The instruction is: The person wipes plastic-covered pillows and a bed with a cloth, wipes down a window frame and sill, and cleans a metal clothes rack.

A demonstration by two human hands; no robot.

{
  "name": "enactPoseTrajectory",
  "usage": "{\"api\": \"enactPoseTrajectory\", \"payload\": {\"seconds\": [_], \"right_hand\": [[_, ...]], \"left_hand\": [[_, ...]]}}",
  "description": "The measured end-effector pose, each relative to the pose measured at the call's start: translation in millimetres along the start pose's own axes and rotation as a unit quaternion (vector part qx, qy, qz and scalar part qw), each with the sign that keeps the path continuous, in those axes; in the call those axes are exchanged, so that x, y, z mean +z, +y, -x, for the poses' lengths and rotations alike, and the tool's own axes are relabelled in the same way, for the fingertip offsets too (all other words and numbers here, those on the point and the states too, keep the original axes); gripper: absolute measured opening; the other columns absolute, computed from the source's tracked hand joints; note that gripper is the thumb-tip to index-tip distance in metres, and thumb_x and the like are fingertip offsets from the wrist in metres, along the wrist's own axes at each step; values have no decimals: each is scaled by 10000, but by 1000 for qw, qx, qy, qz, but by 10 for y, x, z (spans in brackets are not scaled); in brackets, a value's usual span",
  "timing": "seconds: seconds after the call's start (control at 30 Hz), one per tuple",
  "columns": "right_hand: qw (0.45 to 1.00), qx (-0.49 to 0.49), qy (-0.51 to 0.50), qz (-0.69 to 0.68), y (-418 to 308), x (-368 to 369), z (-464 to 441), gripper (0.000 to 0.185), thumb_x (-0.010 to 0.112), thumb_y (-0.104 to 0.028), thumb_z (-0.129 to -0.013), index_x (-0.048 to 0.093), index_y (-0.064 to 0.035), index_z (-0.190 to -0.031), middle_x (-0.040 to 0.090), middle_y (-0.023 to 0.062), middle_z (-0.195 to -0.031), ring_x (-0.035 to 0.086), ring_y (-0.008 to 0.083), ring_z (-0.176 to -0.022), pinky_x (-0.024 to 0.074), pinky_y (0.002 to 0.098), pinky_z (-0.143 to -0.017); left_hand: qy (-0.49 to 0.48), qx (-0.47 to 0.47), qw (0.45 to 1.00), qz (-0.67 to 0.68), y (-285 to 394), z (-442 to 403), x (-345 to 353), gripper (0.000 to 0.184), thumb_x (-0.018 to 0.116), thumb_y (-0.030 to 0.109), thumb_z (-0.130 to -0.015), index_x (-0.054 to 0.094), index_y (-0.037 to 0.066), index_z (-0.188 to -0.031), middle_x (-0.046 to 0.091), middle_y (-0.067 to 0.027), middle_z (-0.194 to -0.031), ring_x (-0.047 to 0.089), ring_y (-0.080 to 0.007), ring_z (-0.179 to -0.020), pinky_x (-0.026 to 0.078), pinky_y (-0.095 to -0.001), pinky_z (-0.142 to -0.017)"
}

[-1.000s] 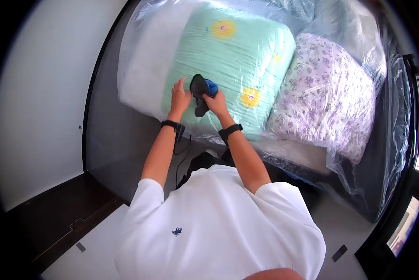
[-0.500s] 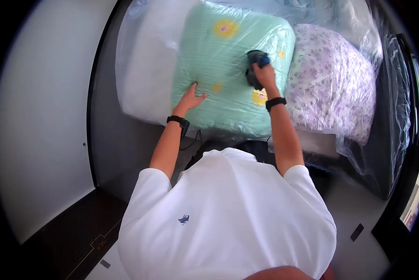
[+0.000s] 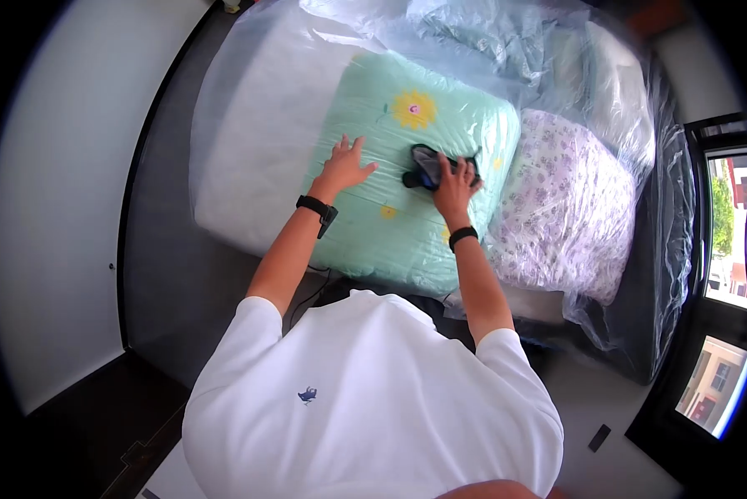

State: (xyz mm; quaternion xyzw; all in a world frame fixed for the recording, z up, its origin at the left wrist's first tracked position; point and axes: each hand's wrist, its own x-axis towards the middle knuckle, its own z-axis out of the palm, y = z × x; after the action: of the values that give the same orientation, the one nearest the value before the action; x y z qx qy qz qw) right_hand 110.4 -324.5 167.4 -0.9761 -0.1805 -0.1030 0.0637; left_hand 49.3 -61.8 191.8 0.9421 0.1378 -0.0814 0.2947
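In the middle of the head view lies a pale green quilt or cushion (image 3: 365,241) with yellow flowers, under clear plastic. My left hand (image 3: 344,166) is over its left part, fingers spread, holding nothing; whether it presses on the plastic I cannot tell. Over the right part, my right hand (image 3: 455,187) has its fingers on a small black object (image 3: 427,166) with a grey panel and a bit of blue. The object's exact kind is unclear, and the hand covers part of it.
A white plastic-covered bundle (image 3: 257,158) lies on the left, and a purple-flowered one (image 3: 556,208) on the right. Loose clear plastic (image 3: 473,33) spreads behind them. A dark cord (image 3: 307,301) hangs near my left forearm. A window (image 3: 727,224) is at far right.
The view has shifted, so the bundles sit lower. My right hand has moved leftward and away from me over the green quilt, and the black object is turned. My left hand has moved farther up the quilt.
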Motion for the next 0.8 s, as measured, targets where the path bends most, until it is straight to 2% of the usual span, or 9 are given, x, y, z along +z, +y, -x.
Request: {"api": "enactPoseTrajectory", "payload": {"seconds": [0.13, 0.23, 0.33, 0.4, 0.47, 0.53, 0.6, 0.63, 0.8], "right_hand": [[946, 215, -133, -203, 1198, 469, -102, 893, 654, -58, -760, 216, -245, -1516, 476, 247, -1294, 449, 476, -1152, 401, 478, -1000], [959, 196, -153, -137, 1312, 234, -450, 827, 659, -107, -772, 241, -87, -1485, 474, 298, -1224, 442, 477, -1130, 414, 468, -972], [972, 151, -67, -167, 699, -167, -1101, 745, 685, -136, -757, 336, -68, -1412, 436, 277, -1241, 417, 460, -1160, 385, 492, -994], [989, -41, 112, -87, 261, 52, -1455, 691, 734, -171, -724, 412, -132, -1334, 394, 227, -1290, 483, 451, -1127, 453, 554, -914], [989, -39, -41, -134, -500, -213, -1614, 549, 679, -207, -769, 486, -135, -1277, 408, 174, -1316, 441, 427, -1176, 422, 588, -925], [960, -276, -6, -43, -802, 288, -1876, 472, 620, -223, -802, 546, -206, -1268, 399, 119, -1380, 403, 417, -1232, 397, 651, -900], [967, -234, -101, -6, -1136, 386, -1716, 468, 593, -250, -813, 574, -320, -1275, 381, 116, -1428, 398, 406, -1256, 385, 674, -870], [959, -249, -133, 24, -1168, 449, -1760, 591, 608, -244, -793, 495, -428, -1344, 306, 83, -1503, 348, 374, -1316, 328, 699, -944], [973, -208, -98, -26, -577, 433, -1984, 631, 604, -195, -804, 467, -442, -1369, 344, 42, -1469, 375, 330, -1286, 351, 617, -971]], "left_hand": [[-60, -38, 997, 8, 312, -308, 38, 1087, 701, 601, -757, 74, 187, -1542, 45, -301, -1557, 81, -541, -1412, 311, -693, -1016], [-99, -55, 991, -75, 325, -421, 307, 1204, 752, 612, -689, 9, 210, -1546, -24, -271, -1570, 57, -539, -1414, 283, -755, -975], [-61, -82, 990, -98, 289, -520, 547, 1257, 802, 580, -636, 12, 222, -1546, -13, -264, -1572, 35, -522, -1423, 265, -767, -973], [-61, -100, 990, -84, 269, -549, 586, 1291, 832, 551, -597, 13, 242, -1545, -18, -252, -1575, 25, -520, -1424, 249, -775, -976], [-43, -107, 990, -85, 270, -580, 634, 1285, 839, 540, -593, 22, 258, -1544, -14, -234, -1581, 18, -509, -1429, 241, -777, -977], [-13, -115, 990, -85, 292, -555, 596, 1275, 845, 531, -584, 43, 277, -1541, -2, -215, -1584, 20, -494, -1434, 224, -786, -977], [-89, -134, 984, -74, 284, -647, 587, 1286, 858, 528, -559, 59, 287, -1538, 0, -206, -1588, 8, -481, -1441, 213, -784, -988], [-88, -143, 983, -71, 246, -694, 620, 1315, 870, 529, -529, 57, 303, -1538, -23, -205, -1591, -13, -472, -1447, 209, -774, -1001], [-66, -173, 982, -28, 228, -712, 487, 1353, 887, 504, -510, 29, 322, -1540, -54, -213, -1591, -27, -446, -1457, 217, -759, -1011]]}}
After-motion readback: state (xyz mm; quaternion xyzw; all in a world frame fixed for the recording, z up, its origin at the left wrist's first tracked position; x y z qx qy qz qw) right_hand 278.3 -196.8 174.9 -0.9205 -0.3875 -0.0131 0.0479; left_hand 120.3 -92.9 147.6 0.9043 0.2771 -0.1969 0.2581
